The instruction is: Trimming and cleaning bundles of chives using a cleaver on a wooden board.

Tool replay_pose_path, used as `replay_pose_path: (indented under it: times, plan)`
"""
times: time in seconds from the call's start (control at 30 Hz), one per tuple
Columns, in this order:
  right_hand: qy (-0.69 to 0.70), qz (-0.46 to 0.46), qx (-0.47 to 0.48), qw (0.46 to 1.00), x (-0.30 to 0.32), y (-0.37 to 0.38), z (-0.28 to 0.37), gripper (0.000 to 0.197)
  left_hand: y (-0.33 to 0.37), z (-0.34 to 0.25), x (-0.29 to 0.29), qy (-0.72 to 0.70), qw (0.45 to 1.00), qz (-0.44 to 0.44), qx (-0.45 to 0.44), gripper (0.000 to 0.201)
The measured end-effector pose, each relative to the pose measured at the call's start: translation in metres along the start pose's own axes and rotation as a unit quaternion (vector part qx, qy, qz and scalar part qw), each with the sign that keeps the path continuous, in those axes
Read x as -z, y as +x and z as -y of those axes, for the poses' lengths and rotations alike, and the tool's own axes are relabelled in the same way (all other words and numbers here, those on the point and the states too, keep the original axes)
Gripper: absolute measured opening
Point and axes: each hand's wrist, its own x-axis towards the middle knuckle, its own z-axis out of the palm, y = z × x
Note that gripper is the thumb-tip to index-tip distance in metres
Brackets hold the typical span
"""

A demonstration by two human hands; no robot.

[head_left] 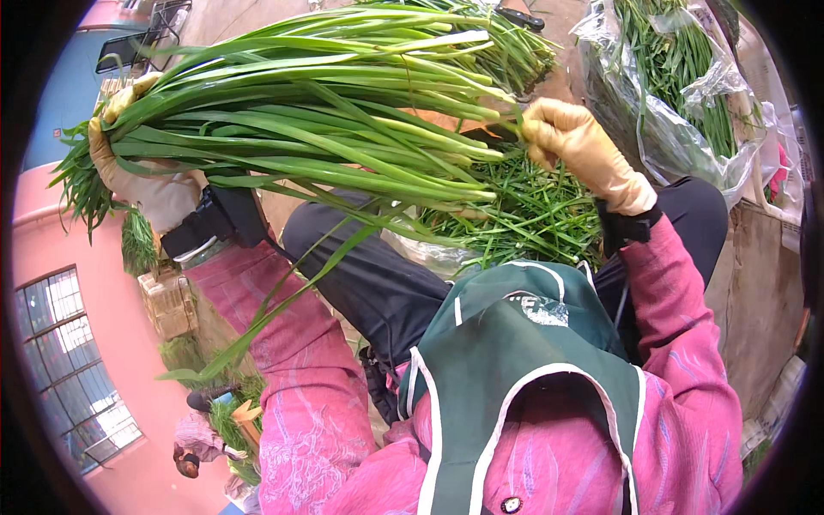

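A big bunch of long flat garlic chives (318, 112) lies level in front of me, its pale stem ends to the right. Wrapped round its leafy end at the far left is my left hand (120, 137), in a tan glove. My right hand (584, 150), gloved the same way, is closed in a pinch right beside the stem ends. A thin green strand reaches its fingertips, but what they hold is too small to make out. One long loose leaf (300, 279) droops from the bunch across my left sleeve.
Loose green trimmings (532, 215) are heaped between my knees. Behind the bunch lie more chives (506, 56) and a dark-handled tool (521, 17). A clear plastic bag of greens (678, 94) stands at the right. Another person (202, 442) works among greens at the lower left.
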Motion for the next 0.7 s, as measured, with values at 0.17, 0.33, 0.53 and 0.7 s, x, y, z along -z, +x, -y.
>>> replay_pose_path:
  times: [0.17,0.33,0.53,0.7]
  plan:
    - [-0.661,0.282,-0.204,0.665,0.036,-0.017,-0.045,0.025,-0.006,-0.019,-0.004,0.051,0.996,-0.062,-0.024,0.021]
    - [0.062,0.103,0.059,0.991,-0.02,0.02,0.005,0.069,-0.004,-0.011,-0.004,0.117,0.987,-0.114,0.004,0.029]
    - [0.347,0.06,-0.034,0.935,-0.047,0.032,-0.011,0.041,0.011,0.001,-0.005,0.127,0.983,-0.113,0.069,0.037]
    - [-0.103,0.142,-0.15,0.973,-0.011,0.018,-0.041,0.015,0.025,-0.003,0.012,-0.007,0.991,0.033,0.132,0.033]
